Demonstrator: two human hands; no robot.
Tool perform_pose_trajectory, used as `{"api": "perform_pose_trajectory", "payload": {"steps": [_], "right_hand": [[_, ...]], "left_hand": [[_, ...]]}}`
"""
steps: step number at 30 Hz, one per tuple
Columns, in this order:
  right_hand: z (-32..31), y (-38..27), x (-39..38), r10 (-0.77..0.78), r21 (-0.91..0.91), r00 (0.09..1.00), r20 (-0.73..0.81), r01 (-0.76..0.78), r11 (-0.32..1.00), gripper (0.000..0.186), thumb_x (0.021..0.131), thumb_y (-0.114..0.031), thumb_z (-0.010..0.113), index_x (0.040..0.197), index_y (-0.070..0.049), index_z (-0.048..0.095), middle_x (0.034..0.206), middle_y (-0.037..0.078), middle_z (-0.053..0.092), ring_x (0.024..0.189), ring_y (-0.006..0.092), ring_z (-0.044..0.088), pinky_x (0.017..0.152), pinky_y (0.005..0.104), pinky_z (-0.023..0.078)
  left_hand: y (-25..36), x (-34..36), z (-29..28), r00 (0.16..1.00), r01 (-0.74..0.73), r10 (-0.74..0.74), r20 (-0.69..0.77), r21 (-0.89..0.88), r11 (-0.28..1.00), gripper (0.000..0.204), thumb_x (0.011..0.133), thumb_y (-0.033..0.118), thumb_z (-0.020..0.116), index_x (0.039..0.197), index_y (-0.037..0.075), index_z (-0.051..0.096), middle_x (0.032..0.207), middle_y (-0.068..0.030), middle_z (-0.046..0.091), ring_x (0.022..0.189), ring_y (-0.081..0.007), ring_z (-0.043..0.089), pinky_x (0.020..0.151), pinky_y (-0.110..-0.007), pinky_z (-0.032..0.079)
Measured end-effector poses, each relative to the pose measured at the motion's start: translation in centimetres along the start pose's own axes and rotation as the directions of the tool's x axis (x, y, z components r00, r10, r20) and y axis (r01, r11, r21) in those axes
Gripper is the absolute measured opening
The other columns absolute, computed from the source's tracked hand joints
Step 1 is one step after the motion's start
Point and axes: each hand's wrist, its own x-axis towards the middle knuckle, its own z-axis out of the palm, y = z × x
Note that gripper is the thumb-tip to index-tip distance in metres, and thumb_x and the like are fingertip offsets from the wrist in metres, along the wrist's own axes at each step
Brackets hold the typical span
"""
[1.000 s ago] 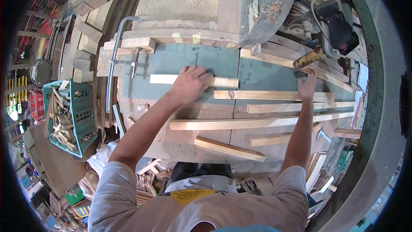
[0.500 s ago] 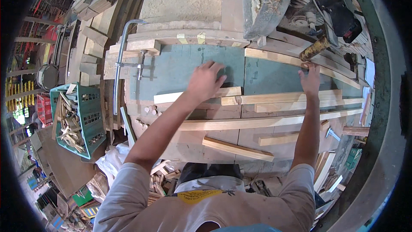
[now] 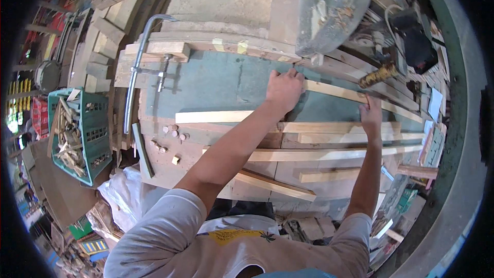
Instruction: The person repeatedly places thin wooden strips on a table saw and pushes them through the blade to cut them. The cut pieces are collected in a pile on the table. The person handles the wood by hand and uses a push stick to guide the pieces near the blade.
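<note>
Far left, a silver metal clamp with a bent bar [image 3: 135, 69] crosses the edge of the flat blue-green surface [image 3: 211, 80]. Next, a pale square-edged wooden stick [image 3: 213, 117] runs under the left forearm; a yellow print marks the whitish shirt [image 3: 177, 221]. Here's the left hand [image 3: 285, 91], fingers curled over the left end of a long, thin, light wooden strip [image 3: 334, 90]. It stretches rightward to the right hand [image 3: 370, 113], half open, fingertips touching it; whether they grip, I can't tell.

The wooden strip [image 3: 337, 90] looks matt, the metal clamp [image 3: 131, 92] glossy.
</note>
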Motion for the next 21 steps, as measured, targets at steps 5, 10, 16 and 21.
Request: {"api": "perform_pose_trajectory", "payload": {"steps": [5,10,16,21], "right_hand": [[0.0,3.4,-0.2,0.101,-0.151,0.99,-0.1,-0.116,0.982,0.047,0.096,-0.015,0.075,0.141,-0.004,0.063,0.134,0.024,0.06,0.12,0.0421,0.063,0.096,0.0466,0.056],[-0.1,1.0,1.8,0.119,-0.177,0.991,-0.066,-0.129,0.976,0.052,0.096,-0.028,0.077,0.144,-0.011,0.063,0.133,0.022,0.065,0.127,0.0417,0.062,0.107,0.0491,0.052],[2.5,-5.5,3.0,0.161,-0.259,0.978,-0.132,-0.191,0.947,0.048,0.094,-0.038,0.079,0.129,-0.007,0.069,0.13,0.015,0.069,0.116,0.0385,0.067,0.095,0.0485,0.055],[3.1,-6.2,2.4,0.142,-0.217,0.96,-0.24,-0.196,0.956,0.041,0.092,-0.029,0.081,0.126,-0.006,0.075,0.129,0.016,0.07,0.112,0.0371,0.07,0.096,0.0462,0.056]], "left_hand": [[-8.9,-3.4,-4.1,0.979,0.118,-0.09,-0.182,0.145,0.982,0.04,0.098,0.035,0.072,0.132,0.015,0.068,0.116,-0.008,0.072,0.108,-0.0283,0.072,0.091,-0.052,0.05],[-15.4,-7.6,-8.8,0.86,0.365,-0.276,-0.43,0.14,0.92,0.042,0.096,0.028,0.075,0.135,0.017,0.065,0.111,-0.0092,0.067,0.099,-0.0328,0.07,0.086,-0.052,0.051],[-11.9,-6.2,-6.6,0.876,0.057,0.036,-0.482,0.178,0.982,0.034,0.085,0.026,0.084,0.115,0.014,0.071,0.113,-0.0058,0.062,0.111,-0.0262,0.061,0.092,-0.046,0.048],[-11.4,-3.1,-4.8,0.852,-0.03,0.157,-0.499,0.254,0.967,0.027,0.084,0.03,0.082,0.101,0.014,0.071,0.108,-0.0032,0.063,0.108,-0.0254,0.062,0.089,-0.046,0.048]]}}
